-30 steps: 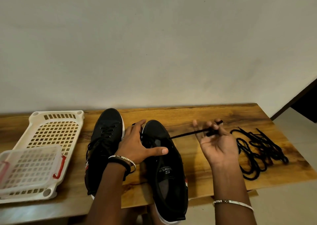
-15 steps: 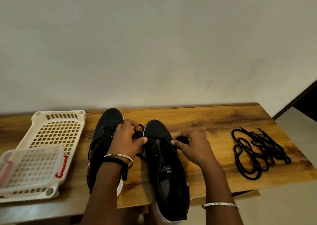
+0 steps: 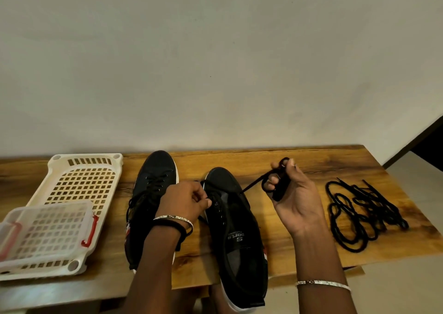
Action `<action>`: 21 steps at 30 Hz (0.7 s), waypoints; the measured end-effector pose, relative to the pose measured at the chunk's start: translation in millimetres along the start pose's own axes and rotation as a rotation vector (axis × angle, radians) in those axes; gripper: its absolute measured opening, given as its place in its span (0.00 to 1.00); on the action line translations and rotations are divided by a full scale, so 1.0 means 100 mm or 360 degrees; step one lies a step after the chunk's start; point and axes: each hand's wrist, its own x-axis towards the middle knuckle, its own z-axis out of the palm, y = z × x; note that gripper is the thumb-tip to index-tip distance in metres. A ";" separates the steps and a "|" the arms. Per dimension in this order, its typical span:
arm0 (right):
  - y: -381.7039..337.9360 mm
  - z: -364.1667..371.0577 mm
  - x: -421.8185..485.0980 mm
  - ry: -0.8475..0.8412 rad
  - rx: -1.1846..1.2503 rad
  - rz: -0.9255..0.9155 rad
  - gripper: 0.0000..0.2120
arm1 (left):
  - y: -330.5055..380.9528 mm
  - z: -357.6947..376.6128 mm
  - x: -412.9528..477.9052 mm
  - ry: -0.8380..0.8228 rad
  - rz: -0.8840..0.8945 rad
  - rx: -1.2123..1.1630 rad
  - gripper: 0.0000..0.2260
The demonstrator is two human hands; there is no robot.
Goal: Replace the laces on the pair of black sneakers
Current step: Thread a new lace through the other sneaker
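On the table (image 3: 239, 160), my left hand (image 3: 184, 201) pinches the right sneaker (image 3: 239, 237) at its eyelet edge; my right hand (image 3: 297, 201) is curled round the lace (image 3: 281, 186), coiled on my fingers. Best pull it straight out from the eyelet, shoe pinned. Count: two sneakers, left sneaker (image 3: 153, 182) laced; one lace held; spare laces (image 3: 374, 206) tangled, number unclear; two baskets (image 3: 81, 177)

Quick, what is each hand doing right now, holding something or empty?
Left hand: fingers curled, gripping the sneaker at its eyelets.
Right hand: holding the black lace, looped around its fingers.
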 end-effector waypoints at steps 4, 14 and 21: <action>-0.05 -0.07 0.00 0.0265 -0.0184 -0.0131 0.13 | 0.01 -0.04 0.00 0.0005 0.0031 -0.0330 0.07; 0.26 -0.16 0.10 -0.0088 -0.2646 -0.0242 0.07 | 0.16 -0.23 0.01 0.0116 -0.0113 -0.1576 0.11; 0.21 -0.12 0.04 0.0244 -0.1319 -0.0087 0.07 | 0.14 -0.27 0.04 0.0296 -0.0014 -0.1938 0.11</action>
